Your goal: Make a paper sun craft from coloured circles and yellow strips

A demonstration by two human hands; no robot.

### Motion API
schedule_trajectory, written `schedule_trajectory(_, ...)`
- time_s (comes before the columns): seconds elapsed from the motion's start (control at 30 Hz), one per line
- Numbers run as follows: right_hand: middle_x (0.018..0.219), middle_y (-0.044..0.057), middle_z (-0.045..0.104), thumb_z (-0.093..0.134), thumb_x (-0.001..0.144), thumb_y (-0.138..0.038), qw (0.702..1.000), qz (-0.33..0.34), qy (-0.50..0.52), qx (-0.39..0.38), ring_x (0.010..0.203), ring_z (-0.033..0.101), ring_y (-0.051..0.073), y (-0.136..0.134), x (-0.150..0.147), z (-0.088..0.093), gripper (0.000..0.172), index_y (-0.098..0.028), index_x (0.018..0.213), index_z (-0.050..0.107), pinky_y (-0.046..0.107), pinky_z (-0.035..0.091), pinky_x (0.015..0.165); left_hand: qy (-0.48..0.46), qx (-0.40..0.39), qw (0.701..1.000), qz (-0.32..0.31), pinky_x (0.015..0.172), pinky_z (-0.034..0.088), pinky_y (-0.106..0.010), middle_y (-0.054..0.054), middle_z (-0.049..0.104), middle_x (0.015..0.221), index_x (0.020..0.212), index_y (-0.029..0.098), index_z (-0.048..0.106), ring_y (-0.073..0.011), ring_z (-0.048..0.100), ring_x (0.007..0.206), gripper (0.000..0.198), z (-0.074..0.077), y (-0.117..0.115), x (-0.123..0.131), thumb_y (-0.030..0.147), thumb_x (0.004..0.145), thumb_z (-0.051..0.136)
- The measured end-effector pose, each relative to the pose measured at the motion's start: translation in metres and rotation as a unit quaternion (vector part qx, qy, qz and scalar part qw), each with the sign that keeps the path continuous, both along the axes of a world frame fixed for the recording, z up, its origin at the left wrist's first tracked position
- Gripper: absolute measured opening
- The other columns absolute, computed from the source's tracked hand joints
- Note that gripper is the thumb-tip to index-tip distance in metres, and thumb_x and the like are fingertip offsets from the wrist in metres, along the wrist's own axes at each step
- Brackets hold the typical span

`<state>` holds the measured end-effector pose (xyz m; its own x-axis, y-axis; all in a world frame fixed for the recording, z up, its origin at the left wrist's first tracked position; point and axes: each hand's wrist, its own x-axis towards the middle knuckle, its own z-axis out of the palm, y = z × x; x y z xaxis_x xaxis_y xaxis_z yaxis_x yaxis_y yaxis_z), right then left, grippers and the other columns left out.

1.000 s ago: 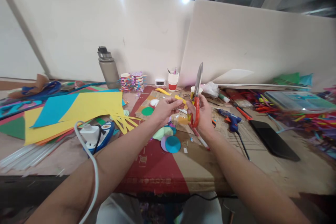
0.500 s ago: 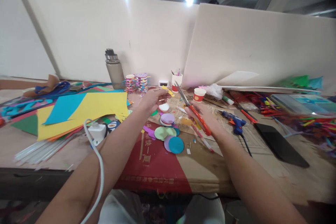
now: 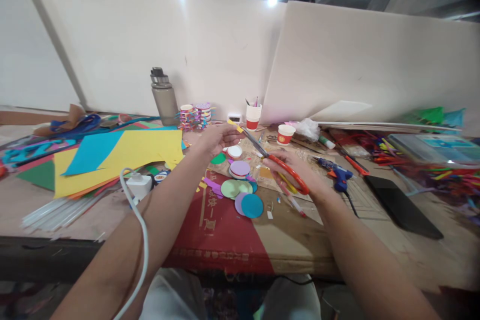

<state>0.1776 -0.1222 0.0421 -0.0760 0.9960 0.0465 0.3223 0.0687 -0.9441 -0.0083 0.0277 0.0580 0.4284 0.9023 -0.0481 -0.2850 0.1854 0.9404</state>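
My right hand (image 3: 296, 170) grips red-handled scissors (image 3: 275, 161), blades pointing up and left toward my left hand. My left hand (image 3: 217, 137) pinches a small yellow paper strip (image 3: 234, 124) by its end, just beside the blade tips. Below both hands lie several cut paper circles (image 3: 240, 192) in green, purple, blue and white on a brown and red cardboard sheet (image 3: 225, 230).
Yellow and blue paper sheets (image 3: 123, 152) lie at left with a white charger (image 3: 138, 186) and its cable. A grey bottle (image 3: 164, 97), stacked paper rolls (image 3: 195, 116) and cups (image 3: 253, 116) stand at the back. A blue glue gun (image 3: 337, 175) and black tablet (image 3: 401, 202) lie at right.
The scissors swung from upright down to a low slant pointing left. My left hand moved away and up-left with the yellow strip. The camera shifted slightly.
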Motion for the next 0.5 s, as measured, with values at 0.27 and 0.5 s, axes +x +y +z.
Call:
schedule_trajectory(0.27,0.046,-0.006,0.048,0.069,0.073,-0.053,1.000,-0.016,-0.017,0.009,0.035,0.044,0.010,-0.0019,-0.0056,0.0078,0.035,-0.021,0.068,0.055,0.020,0.032,0.030,-0.004,-0.003,1.000,0.003,0.067,0.055,-0.029,-0.011,0.071,0.069,0.071,0.012,0.064,-0.0208,0.071,0.074,0.004,0.0007,0.0023,-0.0007,0.014,0.068,0.067)
schedule_trajectory(0.5,0.046,-0.006,0.045,0.067,0.075,-0.053,1.000,-0.012,-0.023,0.009,0.036,0.043,0.009,-0.0025,-0.0063,0.0078,0.036,-0.021,0.067,0.052,0.020,0.030,0.031,-0.002,-0.002,1.000,0.009,0.069,0.055,-0.030,-0.011,0.071,0.069,0.074,0.012,0.064,-0.0217,0.072,0.077,0.008,0.0003,0.0022,-0.0007,0.014,0.067,0.068)
